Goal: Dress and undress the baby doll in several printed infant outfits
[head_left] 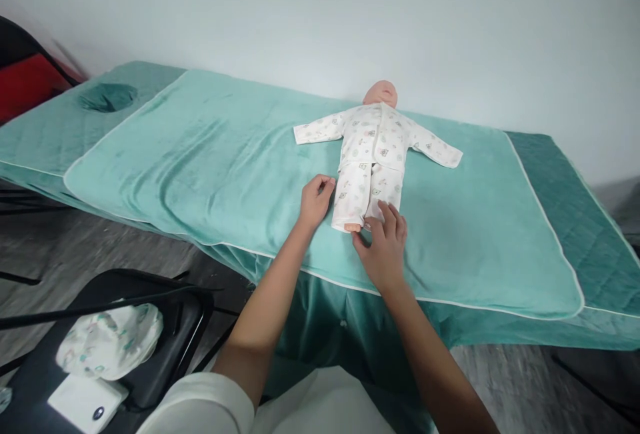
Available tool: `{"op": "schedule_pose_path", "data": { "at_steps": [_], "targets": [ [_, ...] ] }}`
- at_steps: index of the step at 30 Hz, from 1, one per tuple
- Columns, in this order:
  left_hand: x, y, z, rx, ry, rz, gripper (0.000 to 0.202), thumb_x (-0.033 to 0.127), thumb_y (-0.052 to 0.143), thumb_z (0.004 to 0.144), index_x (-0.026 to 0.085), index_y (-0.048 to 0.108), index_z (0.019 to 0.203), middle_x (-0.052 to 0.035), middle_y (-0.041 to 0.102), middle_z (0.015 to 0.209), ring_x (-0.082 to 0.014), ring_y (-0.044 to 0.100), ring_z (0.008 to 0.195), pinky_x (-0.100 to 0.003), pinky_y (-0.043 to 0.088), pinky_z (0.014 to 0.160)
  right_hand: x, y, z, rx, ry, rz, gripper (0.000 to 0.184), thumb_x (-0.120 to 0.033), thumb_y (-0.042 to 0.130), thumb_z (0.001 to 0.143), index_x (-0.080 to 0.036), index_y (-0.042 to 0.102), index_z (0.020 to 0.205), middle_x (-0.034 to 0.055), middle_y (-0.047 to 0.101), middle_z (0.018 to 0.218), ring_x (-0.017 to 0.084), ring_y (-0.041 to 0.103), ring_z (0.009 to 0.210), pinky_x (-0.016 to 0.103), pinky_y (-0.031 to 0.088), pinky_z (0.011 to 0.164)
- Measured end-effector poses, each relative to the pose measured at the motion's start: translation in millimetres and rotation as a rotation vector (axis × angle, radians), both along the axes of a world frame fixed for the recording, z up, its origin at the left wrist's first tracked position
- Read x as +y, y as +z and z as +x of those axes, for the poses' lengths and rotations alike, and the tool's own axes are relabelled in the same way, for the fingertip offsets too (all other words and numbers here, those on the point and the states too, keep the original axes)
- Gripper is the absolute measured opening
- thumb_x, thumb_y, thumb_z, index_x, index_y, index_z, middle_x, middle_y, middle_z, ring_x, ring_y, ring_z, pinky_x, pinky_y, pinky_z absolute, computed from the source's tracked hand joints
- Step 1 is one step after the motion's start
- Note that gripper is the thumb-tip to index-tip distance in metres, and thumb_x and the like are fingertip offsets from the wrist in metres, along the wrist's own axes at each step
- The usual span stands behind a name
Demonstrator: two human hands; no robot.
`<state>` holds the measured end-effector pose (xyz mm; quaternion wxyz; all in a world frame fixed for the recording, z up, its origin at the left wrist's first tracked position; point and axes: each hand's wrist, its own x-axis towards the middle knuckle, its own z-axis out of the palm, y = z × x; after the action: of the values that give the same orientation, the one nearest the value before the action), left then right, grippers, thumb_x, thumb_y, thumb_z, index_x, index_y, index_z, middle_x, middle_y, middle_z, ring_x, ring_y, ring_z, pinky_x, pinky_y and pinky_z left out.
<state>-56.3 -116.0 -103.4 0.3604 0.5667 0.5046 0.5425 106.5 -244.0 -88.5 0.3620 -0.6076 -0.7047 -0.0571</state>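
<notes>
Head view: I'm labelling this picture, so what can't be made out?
In the head view:
Doll's hands, if any: hidden by the sleeves.
Trousers: one leg's end is partly covered by the right hand.
Jacket: prints too small to identify.
Red item: cut off by the left edge.

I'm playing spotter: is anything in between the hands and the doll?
Nothing visible is. The right hand is at the bottom of the trousers on the doll; the left hand is close beside them.

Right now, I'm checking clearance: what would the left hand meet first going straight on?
The left hand would probably meet the patterned trouser leg beside it; depth there is unclear.
</notes>
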Motion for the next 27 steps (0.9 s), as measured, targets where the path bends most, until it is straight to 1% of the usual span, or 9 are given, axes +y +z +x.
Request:
{"op": "schedule_pose_path", "data": {
  "at_steps": [3,8,14,18,22,24,27],
  "targets": [
    [1,0.7,0,-0.012,0.007,-0.004,0.025,0.040,0.061,0.093,0.020,0.065,0.079,0.0010,0.065,0.076,-0.0144,0.056,0.074,-0.028,0.045,0.075,1,-0.8,-1,0.013,0.013,-0.011,0.014,-0.028,0.066,0.092,-0.022,0.060,0.104,0.0191,0.055,0.149,0.038,0.041,0.148,0.068,0.033,0.116],
    [2,-0.3,0,-0.018,-0.003,0.003,0.024,0.039,0.061,0.094,0.020,0.065,0.080,0.0008,0.066,0.077,-0.0148,0.057,0.075,-0.029,0.045,0.075,2,0.3,3,0.062,0.063,-0.038,0.009,-0.023,0.065,0.093,-0.024,0.062,0.102,0.0147,0.058,0.148,0.035,0.041,0.148,0.066,0.033,0.116],
    [2,-3.5,-1,-0.032,-0.004,0.006,0.025,0.041,0.061,0.094,0.021,0.065,0.080,0.0007,0.065,0.076,-0.0150,0.057,0.075,-0.029,0.045,0.076,12,4.3,7,0.076,0.030,-0.004,0.003,-0.022,0.064,0.093,-0.024,0.063,0.095,0.0130,0.063,0.143,0.035,0.044,0.146,0.065,0.036,0.115],
    [2,-3.5,0,-0.041,-0.001,-0.003,0.026,0.042,0.061,0.093,0.021,0.065,0.080,0.0006,0.066,0.077,-0.0153,0.058,0.075,-0.029,0.046,0.076,9,7.5,9,0.055,0.059,0.040,0.007,-0.019,0.064,0.092,-0.025,0.062,0.095,0.0110,0.064,0.141,0.033,0.046,0.145,0.063,0.039,0.115],
    [1,-4.4,-1,-0.034,-0.002,0.011,0.026,0.042,0.061,0.094,0.021,0.065,0.079,0.0009,0.065,0.075,-0.0150,0.057,0.074,-0.029,0.046,0.076,-3,8.2,14,0.031,0.101,0.047,0.011,-0.017,0.065,0.091,-0.025,0.062,0.098,0.0100,0.064,0.142,0.033,0.049,0.144,0.063,0.036,0.118],
    [2,-4.5,-1,-0.034,-0.001,0.016,0.025,0.040,0.061,0.094,0.021,0.065,0.079,0.0009,0.065,0.075,-0.0148,0.057,0.074,-0.029,0.046,0.076,-8,7.2,18,0.063,0.138,0.042,0.014,-0.016,0.064,0.091,-0.026,0.064,0.102,0.0093,0.066,0.139,0.031,0.052,0.140,0.060,0.041,0.116],
    [4,-2.2,0,-0.041,-0.010,0.009,0.024,0.039,0.061,0.094,0.021,0.064,0.078,0.0008,0.066,0.075,-0.0149,0.057,0.074,-0.030,0.046,0.075,-10,5.8,25,0.112,0.140,0.055,0.021,-0.017,0.062,0.094,-0.027,0.065,0.112,0.0090,0.069,0.129,0.028,0.061,0.126,0.053,0.052,0.105]
  ]
}}
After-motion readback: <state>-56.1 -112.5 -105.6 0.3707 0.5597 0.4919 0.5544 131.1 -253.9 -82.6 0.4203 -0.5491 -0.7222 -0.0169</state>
